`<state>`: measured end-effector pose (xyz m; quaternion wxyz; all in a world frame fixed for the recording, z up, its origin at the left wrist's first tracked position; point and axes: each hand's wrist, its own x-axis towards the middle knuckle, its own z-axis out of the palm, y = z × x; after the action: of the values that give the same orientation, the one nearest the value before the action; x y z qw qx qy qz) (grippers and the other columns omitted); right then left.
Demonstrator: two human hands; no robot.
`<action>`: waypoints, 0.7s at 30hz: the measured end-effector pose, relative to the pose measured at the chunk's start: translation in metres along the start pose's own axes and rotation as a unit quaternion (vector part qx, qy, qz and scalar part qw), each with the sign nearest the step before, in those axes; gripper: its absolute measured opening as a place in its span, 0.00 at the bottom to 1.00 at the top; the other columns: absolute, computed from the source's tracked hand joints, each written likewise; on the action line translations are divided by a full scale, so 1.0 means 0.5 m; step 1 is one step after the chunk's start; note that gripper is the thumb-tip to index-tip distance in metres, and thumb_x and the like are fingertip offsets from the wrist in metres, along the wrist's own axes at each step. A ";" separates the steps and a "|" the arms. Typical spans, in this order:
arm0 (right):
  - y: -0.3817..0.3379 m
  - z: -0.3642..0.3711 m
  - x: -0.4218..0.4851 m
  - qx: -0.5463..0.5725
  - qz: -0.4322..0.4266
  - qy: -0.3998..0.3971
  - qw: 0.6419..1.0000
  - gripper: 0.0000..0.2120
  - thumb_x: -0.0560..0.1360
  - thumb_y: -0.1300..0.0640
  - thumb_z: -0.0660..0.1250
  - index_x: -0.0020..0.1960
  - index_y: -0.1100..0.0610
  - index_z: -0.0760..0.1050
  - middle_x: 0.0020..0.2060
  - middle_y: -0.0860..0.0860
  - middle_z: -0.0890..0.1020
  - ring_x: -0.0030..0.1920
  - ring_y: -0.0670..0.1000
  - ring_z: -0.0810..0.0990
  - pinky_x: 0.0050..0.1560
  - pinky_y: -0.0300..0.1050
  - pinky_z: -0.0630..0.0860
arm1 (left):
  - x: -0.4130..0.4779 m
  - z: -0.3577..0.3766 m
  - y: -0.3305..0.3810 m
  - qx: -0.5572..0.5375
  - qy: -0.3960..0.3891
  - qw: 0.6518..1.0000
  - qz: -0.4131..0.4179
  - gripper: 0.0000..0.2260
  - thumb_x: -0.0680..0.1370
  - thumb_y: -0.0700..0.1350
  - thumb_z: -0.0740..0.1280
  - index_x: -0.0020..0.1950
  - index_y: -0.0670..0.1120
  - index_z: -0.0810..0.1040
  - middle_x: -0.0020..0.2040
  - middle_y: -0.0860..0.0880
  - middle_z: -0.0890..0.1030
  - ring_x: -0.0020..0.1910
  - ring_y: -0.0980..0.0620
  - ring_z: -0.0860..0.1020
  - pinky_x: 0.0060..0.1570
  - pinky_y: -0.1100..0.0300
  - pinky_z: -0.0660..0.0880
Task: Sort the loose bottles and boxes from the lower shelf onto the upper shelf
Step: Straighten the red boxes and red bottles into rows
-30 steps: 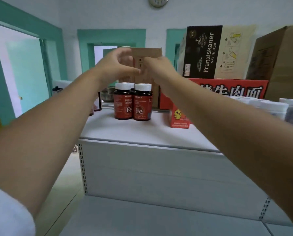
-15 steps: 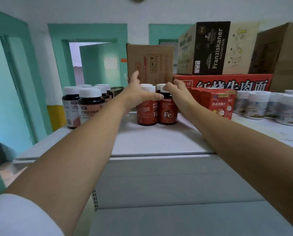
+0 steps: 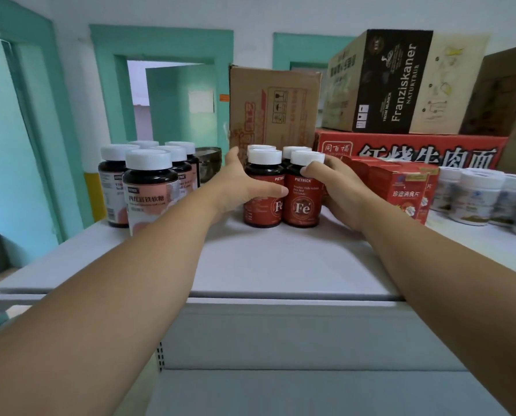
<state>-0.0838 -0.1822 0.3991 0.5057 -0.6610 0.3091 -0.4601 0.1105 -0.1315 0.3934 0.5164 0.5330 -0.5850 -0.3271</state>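
Step judged: a placed group being squared up. Four red bottles stand mid-row on the upper shelf, bracketed by both hands.

Left hand: thumb laid across the near-left bottle, fingers wrapped behind it. Right hand: fingers curled on the near-right bottle's shoulder.

Next: a release without tipping is called for, then a return to the lower shelf.
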 end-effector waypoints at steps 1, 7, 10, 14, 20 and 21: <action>0.000 0.000 0.000 0.003 -0.001 -0.005 1.000 0.21 0.77 0.62 0.66 0.69 0.56 0.69 0.57 0.54 0.82 0.52 0.50 0.83 0.44 0.41 0.78 | 0.000 0.002 -0.001 -0.004 0.001 1.000 -0.001 0.69 0.48 0.52 0.84 0.80 0.55 0.45 0.71 0.48 0.73 0.67 0.47 0.74 0.70 0.42 0.68; 0.005 0.007 0.005 -0.004 -0.004 -0.019 1.000 0.34 0.67 0.57 0.73 0.70 0.53 0.67 0.60 0.54 0.81 0.58 0.53 0.82 0.57 0.52 0.79 | 0.003 0.004 -0.009 -0.003 -0.005 1.000 0.002 0.70 0.41 0.58 0.85 0.78 0.59 0.53 0.69 0.51 0.73 0.66 0.47 0.75 0.69 0.42 0.69; 0.002 0.010 0.003 -0.008 -0.006 -0.022 1.000 0.27 0.73 0.61 0.71 0.69 0.52 0.66 0.59 0.54 0.80 0.57 0.53 0.81 0.59 0.53 0.78 | 0.006 0.007 -0.011 0.004 0.007 1.000 0.007 0.68 0.43 0.57 0.86 0.77 0.59 0.55 0.67 0.51 0.75 0.65 0.48 0.76 0.68 0.43 0.71; 0.001 0.008 0.004 -0.009 -0.002 -0.029 1.000 0.28 0.74 0.61 0.70 0.70 0.52 0.64 0.59 0.53 0.80 0.57 0.53 0.81 0.56 0.51 0.79 | 0.011 0.007 -0.013 0.012 0.010 1.000 -0.005 0.68 0.42 0.58 0.85 0.77 0.59 0.55 0.68 0.51 0.75 0.65 0.48 0.76 0.68 0.43 0.70; 0.001 0.013 0.004 -0.005 -0.013 -0.038 0.999 0.14 0.75 0.62 0.69 0.55 0.46 0.72 0.55 0.52 0.83 0.55 0.53 0.83 0.58 0.53 0.79 | 0.010 0.006 -0.017 0.011 -0.004 1.000 -0.021 0.62 0.44 0.54 0.86 0.74 0.53 0.61 0.64 0.49 0.78 0.62 0.48 0.78 0.67 0.43 0.71; 0.002 0.014 0.004 -0.004 -0.015 -0.036 0.999 0.14 0.75 0.62 0.69 0.53 0.46 0.72 0.54 0.52 0.83 0.55 0.52 0.83 0.57 0.53 0.79 | 0.009 0.007 -0.016 0.011 -0.003 1.000 -0.022 0.61 0.46 0.52 0.86 0.74 0.53 0.60 0.64 0.49 0.78 0.62 0.48 0.78 0.67 0.43 0.71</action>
<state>-0.0767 -0.1814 0.3985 0.5069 -0.6837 0.2831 -0.4422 0.1099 -0.1382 0.3861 0.5011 0.5507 -0.5784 -0.3333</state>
